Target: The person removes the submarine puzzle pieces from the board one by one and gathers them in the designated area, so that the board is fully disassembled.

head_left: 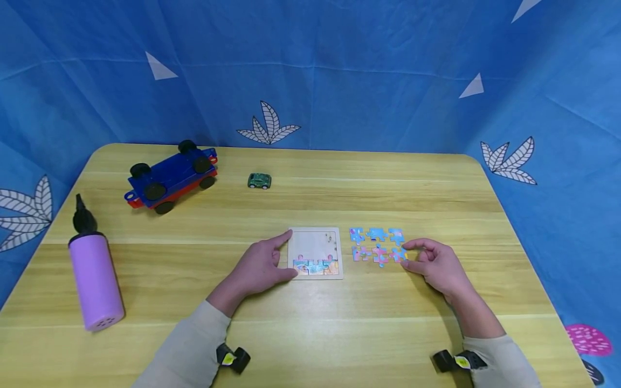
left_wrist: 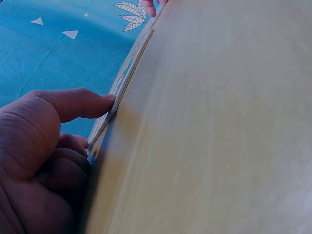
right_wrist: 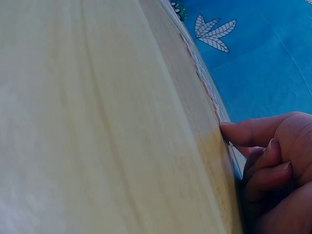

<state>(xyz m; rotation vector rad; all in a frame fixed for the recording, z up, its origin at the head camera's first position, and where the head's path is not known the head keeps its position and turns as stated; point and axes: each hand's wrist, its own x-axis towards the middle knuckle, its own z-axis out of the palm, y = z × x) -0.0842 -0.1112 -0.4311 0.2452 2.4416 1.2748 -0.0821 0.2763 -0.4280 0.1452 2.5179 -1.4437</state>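
A pale puzzle tray (head_left: 315, 243) lies flat on the yellow table (head_left: 310, 334), its bottom row filled with coloured pieces. My left hand (head_left: 290, 253) rests against the tray's left edge, forefinger at the top corner and thumb at the bottom; in the left wrist view one fingertip (left_wrist: 105, 101) touches the tray's thin edge (left_wrist: 130, 73). Several loose blue and pink pieces (head_left: 377, 245) lie in two rows right of the tray. My right hand (head_left: 406, 256) pinches the lower right piece (head_left: 399, 254) between forefinger and thumb. In the right wrist view a fingertip (right_wrist: 229, 130) meets the row of pieces (right_wrist: 207, 87).
A blue and red toy wagon (head_left: 170, 177) lies upside down at the back left, with a small green toy car (head_left: 259, 180) beside it. A purple hand pump (head_left: 94, 277) lies near the left edge. Blue patterned cloth (head_left: 339, 70) hangs around the table.
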